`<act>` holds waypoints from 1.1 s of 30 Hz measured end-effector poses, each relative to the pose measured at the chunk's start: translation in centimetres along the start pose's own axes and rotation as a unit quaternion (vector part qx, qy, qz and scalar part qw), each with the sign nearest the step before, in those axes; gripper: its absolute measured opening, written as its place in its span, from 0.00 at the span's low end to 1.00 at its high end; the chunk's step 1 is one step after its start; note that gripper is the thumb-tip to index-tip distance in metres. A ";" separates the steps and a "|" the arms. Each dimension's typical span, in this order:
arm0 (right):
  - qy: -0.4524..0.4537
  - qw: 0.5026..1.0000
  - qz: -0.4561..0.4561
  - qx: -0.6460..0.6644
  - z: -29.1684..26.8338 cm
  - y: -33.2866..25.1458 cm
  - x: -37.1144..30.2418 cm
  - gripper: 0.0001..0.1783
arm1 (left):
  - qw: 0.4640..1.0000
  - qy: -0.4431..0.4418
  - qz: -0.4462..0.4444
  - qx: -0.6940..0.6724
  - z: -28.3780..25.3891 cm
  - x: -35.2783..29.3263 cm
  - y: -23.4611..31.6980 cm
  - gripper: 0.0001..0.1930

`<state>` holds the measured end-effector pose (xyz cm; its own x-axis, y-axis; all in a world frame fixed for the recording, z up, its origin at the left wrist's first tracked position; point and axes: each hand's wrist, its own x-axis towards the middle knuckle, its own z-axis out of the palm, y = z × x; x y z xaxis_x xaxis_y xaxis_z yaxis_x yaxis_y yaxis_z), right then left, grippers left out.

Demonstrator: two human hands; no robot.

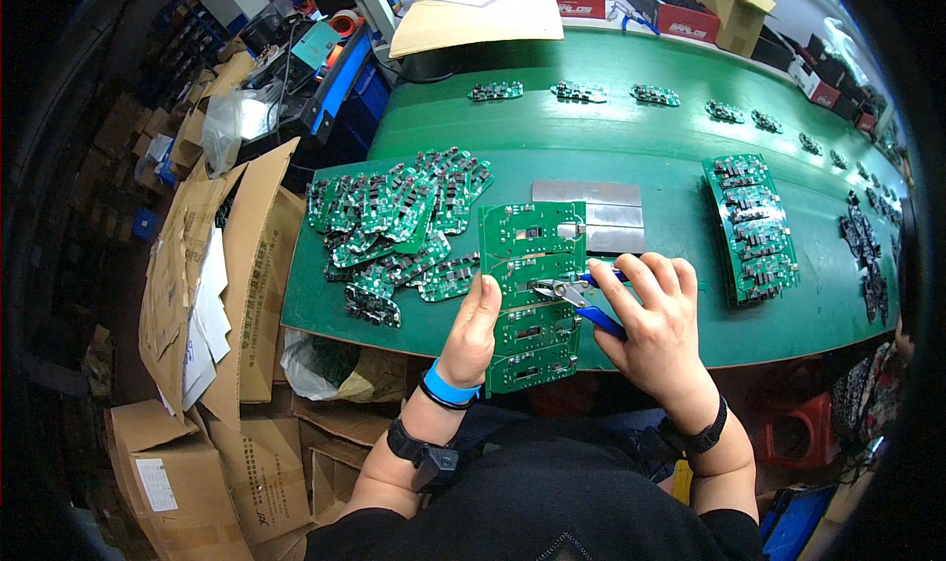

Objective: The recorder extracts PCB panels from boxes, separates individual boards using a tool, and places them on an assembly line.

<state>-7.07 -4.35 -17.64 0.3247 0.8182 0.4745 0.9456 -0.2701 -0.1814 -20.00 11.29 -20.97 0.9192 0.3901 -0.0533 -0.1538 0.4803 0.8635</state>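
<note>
My left hand [470, 334] grips the left edge of a green circuit board panel [532, 330], thumb on its face. The panel is made of several joined boards and is held up over the near edge of the bench. Blue-handled cutting pliers [597, 315] are in my right hand [652, 320], fingers wrapped round the handles. Their metal jaws rest against the panel's face, near the gap between two boards. Whether the jaws touch a component or the board itself is too small to tell. A blue band circles my left wrist.
Loose circuit boards [394, 216] lie heaped at the left of the green bench [611, 152]. Another panel [754, 228] lies at right, and a grey metal plate [619, 216] behind my hands. Single boards [579, 92] line the far strip. Cardboard boxes [177, 482] stand at lower left.
</note>
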 end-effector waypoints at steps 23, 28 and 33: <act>0.083 0.992 0.058 0.076 0.6 1.4 -0.7 0.27 | 0.944 -0.073 -0.072 -0.314 -2.3 0.0 -0.1 0.30; 0.046 0.995 0.068 0.050 1.6 1.6 -0.8 0.26 | 0.911 -0.035 -0.073 -0.404 -2.3 0.2 -0.8 0.31; 0.042 0.996 0.074 0.035 2.3 1.4 -1.0 0.26 | 0.893 -0.020 -0.084 -0.442 -0.9 0.3 -0.6 0.32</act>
<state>-6.11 -4.38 -20.33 0.4632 0.7258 0.5086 0.8848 -0.3456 -0.3126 -19.93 11.84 -21.95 0.9656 0.2348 -0.1117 -0.2226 0.9686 0.1109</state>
